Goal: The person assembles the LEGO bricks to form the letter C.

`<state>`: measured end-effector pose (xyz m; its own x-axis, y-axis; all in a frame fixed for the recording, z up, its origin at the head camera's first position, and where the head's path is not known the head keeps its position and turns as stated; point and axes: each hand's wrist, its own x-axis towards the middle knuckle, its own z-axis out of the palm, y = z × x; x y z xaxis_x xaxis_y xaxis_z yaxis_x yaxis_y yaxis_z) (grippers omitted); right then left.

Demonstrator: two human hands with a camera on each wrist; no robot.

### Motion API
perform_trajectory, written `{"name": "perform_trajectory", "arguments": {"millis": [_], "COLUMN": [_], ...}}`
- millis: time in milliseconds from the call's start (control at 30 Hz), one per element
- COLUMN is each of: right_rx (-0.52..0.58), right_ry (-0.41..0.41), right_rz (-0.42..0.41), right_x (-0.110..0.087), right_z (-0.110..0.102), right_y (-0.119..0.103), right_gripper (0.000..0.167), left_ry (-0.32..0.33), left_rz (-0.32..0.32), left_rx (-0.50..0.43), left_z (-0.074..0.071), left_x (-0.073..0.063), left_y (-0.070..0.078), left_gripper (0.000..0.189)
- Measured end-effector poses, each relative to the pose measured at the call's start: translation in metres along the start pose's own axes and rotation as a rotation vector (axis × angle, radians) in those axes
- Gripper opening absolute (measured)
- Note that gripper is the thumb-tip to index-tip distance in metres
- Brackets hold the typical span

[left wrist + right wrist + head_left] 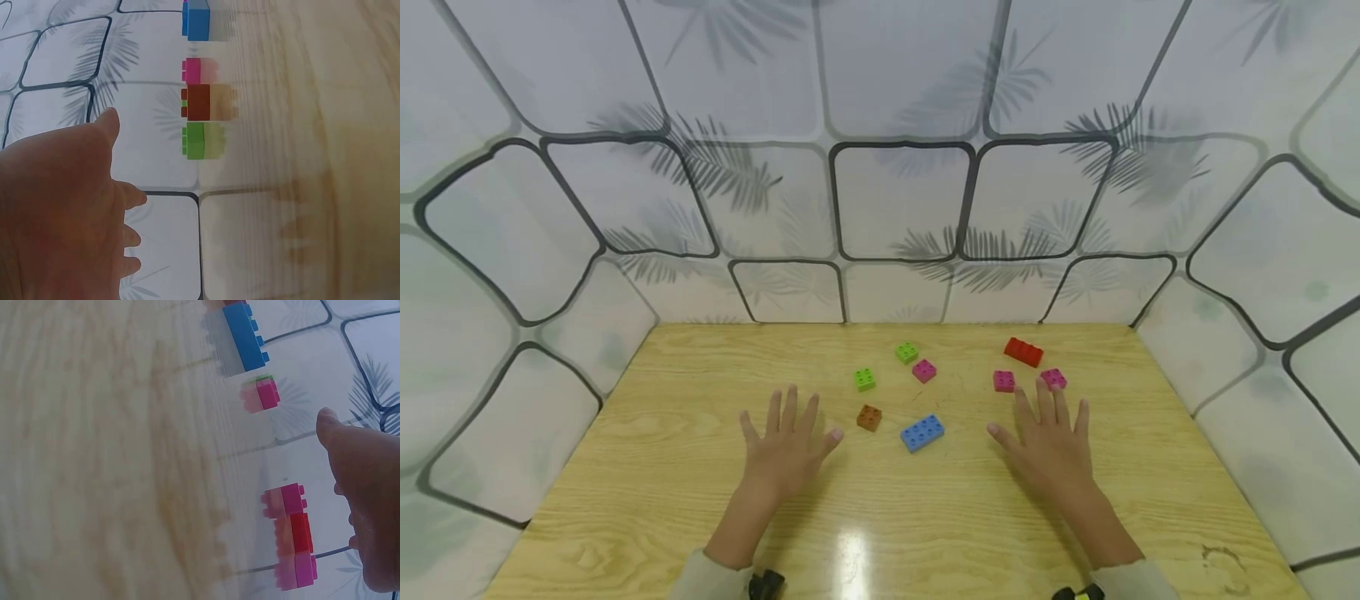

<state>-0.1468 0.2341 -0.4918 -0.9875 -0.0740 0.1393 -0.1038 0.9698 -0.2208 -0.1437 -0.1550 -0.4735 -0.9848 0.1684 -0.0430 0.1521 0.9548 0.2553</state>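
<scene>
My left hand (784, 454) is spread palm down over the table's left side, fingers straight, holding nothing. To the right of its thumb lies an orange-brown building brick (869, 417). A longer blue brick (922, 433) lies between the two hands. My right hand (1051, 446) is spread the same way, its fingertips overlapping the near side of two magenta bricks (1003, 382) in the head view. Behind them lies a long red brick (1023, 352). Two lime green bricks (864, 380) and another magenta brick (924, 371) lie farther back in the middle.
The glossy wood-grain table (700, 358) meets a patterned white wall (895, 208) at the back, and similar walls rise on both sides. Dark devices (766, 583) sit at the wrists beside pale sleeves (711, 577).
</scene>
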Motion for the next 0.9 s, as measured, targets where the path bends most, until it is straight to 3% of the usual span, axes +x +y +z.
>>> {"name": "perform_trajectory", "arguments": {"millis": [233,567,767,900], "right_rx": [0.035,0.086,0.163,0.340], "right_ry": [0.011,0.021,-0.015,-0.098], "right_rz": [-0.006,-0.058,-0.087,-0.035], "right_x": [0.002,0.013,0.020,0.025], "right_z": [-0.001,-0.010,-0.020,-0.026], "right_y": [0.006,0.031,0.051,0.066], "right_gripper": [0.086,0.076,0.072,0.072], "left_ry": [0.049,0.093,0.032,-0.023], "left_rz": [0.060,0.310,0.320,0.289], "left_rx": [-0.083,-0.169,-0.331,-0.532], "left_z": [0.002,0.012,0.020,0.026], "left_x": [-0.002,0.004,0.009,0.011], "left_y": [0.009,0.039,0.055,0.062], "left_gripper": [0.080,0.056,0.048,0.042]}}
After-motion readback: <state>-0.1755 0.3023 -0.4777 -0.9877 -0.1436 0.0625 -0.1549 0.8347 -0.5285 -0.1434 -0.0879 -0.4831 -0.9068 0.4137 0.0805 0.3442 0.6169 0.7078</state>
